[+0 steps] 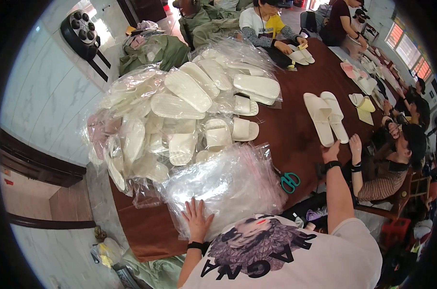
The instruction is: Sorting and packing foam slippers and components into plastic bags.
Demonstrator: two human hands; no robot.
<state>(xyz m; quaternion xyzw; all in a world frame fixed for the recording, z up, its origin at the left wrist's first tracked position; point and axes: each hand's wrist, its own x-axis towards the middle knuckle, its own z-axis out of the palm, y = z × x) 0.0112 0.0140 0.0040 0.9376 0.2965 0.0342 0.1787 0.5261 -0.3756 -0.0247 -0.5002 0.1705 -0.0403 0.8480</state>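
Note:
My left hand (pixel 197 222) lies flat with fingers spread on a stack of clear plastic bags (pixel 228 178) at the table's near edge. To the right, my right arm reaches out over the table. My right hand (pixel 330 153) grips the heel end of a pair of cream slippers (pixel 324 115), which lie side by side with toes pointing away; its fingertips are partly hidden. Beyond the bags rises a big heap of bagged white slippers (pixel 187 91). Teal-handled scissors (pixel 290 182) rest beside the bag stack.
A brown cloth covers the table (pixel 281 125). At the right edge a seated person (pixel 391 178) holds a hand near my slippers. Across the table another person (pixel 266 29) handles slippers. Yellow paper sheets (pixel 365 113) lie at the right. Green sacks (pixel 156 55) stand behind the heap.

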